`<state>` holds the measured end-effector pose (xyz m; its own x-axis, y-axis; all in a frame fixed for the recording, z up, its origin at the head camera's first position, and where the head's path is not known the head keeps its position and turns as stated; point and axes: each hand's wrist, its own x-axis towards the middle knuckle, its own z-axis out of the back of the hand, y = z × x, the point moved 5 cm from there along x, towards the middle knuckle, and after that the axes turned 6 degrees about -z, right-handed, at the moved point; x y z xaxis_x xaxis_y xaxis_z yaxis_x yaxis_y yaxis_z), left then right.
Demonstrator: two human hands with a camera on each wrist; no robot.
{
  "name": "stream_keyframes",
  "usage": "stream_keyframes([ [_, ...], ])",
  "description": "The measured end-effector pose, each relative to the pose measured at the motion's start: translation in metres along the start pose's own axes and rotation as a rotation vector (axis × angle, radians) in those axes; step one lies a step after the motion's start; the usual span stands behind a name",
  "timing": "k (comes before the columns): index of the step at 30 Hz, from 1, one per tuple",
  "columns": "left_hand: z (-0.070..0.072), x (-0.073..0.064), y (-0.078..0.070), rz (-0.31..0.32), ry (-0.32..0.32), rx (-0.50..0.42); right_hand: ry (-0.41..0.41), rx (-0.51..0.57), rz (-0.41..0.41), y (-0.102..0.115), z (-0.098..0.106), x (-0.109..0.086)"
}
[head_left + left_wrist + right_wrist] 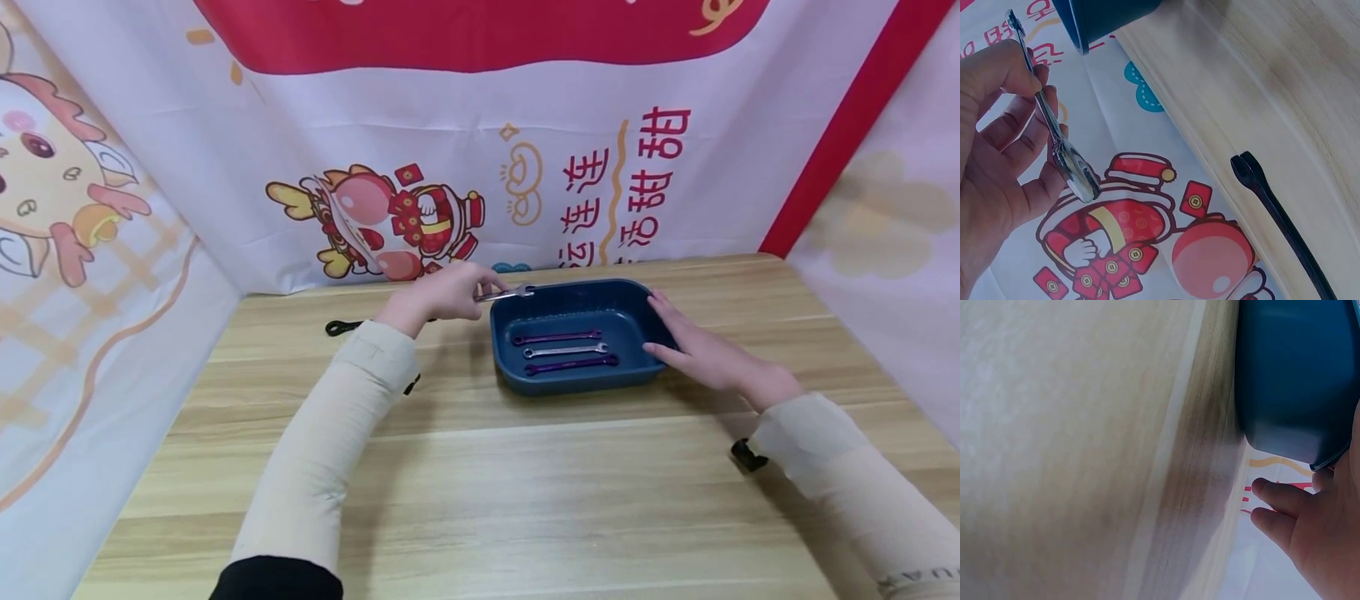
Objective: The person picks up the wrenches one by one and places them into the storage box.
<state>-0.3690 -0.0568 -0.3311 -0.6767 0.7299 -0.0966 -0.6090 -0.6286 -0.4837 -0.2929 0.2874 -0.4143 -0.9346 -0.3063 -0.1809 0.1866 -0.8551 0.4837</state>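
Observation:
My left hand (pixel 447 292) pinches a shiny silver wrench (pixel 510 293) between thumb and fingers, above the left rim of a dark blue plastic bin (pixel 577 386). The wrench's open end points over the bin. On the bin floor lie a silver wrench (pixel 564 352) and two purple wrenches (pixel 558 337), roughly parallel. My right hand (pixel 705 350) rests at the bin's right end, fingers fairly straight, thumb reaching over the rim. In the right wrist view, two fingertips (pixel 1261 486) stand out beside the bin's outer wall.
A black wrench (pixel 1285 222) lies on the wooden table (pixel 525 500), left of the bin and partly behind my left hand in the head view. Printed cloth (pixel 450 108) hangs along the table's back and sides.

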Motion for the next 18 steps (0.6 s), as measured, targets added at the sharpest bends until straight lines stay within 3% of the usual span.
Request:
stream_keyframes([
  [5, -0.003, 0.005, -0.003, -0.002, 0.017, -0.021, 0.000, -0.001, 0.001, 0.000, 0.000, 0.000],
  [18, -0.007, 0.021, -0.019, -0.026, 0.015, 0.055, -0.009, 0.003, 0.011, 0.000, 0.001, -0.001],
])
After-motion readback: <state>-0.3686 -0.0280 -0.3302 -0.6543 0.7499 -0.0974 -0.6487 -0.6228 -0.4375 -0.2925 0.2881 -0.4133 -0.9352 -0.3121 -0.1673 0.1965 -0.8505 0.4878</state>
